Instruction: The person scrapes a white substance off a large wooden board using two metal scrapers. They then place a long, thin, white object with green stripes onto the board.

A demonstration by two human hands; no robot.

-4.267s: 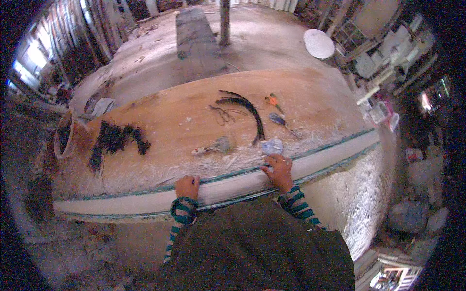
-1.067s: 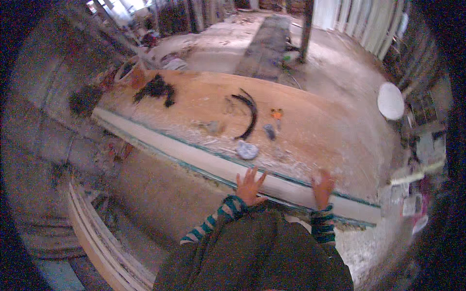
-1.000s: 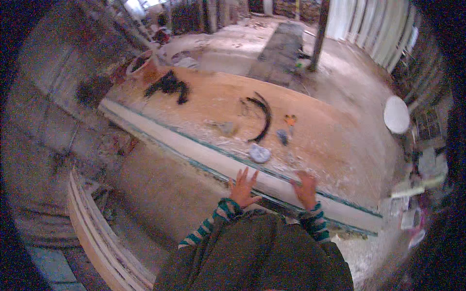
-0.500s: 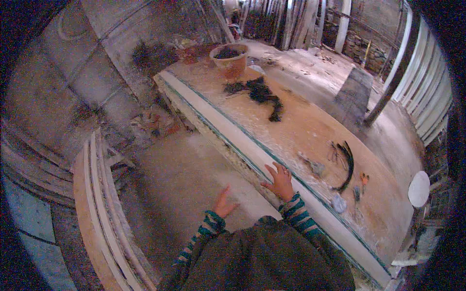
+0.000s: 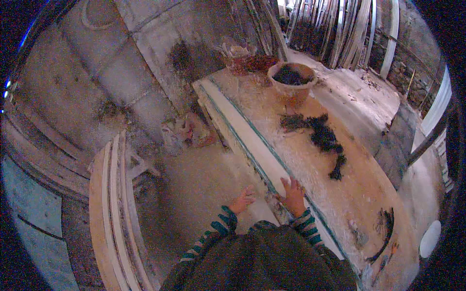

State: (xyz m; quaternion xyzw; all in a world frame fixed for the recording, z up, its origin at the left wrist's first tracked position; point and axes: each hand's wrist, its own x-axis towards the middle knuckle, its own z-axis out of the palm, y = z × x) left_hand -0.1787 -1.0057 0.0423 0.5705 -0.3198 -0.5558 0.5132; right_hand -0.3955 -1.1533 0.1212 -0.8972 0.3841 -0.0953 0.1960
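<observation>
A long pale strip [image 5: 242,121] with dark green lines along both sides runs down the near edge of the wooden table [image 5: 374,184]. My right hand [image 5: 293,198] lies over this strip, fingers spread and nothing held. Just off the table's edge, above the floor, is my left hand [image 5: 242,200], its fingers stretched toward the strip and holding nothing. Farther up the tabletop lies a clump of dark, fibrous material [image 5: 323,136]. Whether the right palm presses on the strip is hard to tell.
A tan bucket [image 5: 292,87] with dark stuff in it stands at the table's far end. A curved black strip [image 5: 386,237] and small tools lie at lower right. Long curved moulding pieces [image 5: 116,213] stand at left. A white disc [image 5: 430,239] sits beyond the table's right edge.
The view has swung left, so the table and its things sit farther right in the picture. My right hand has flattened over the strip, and my left hand has come nearer the table edge.
</observation>
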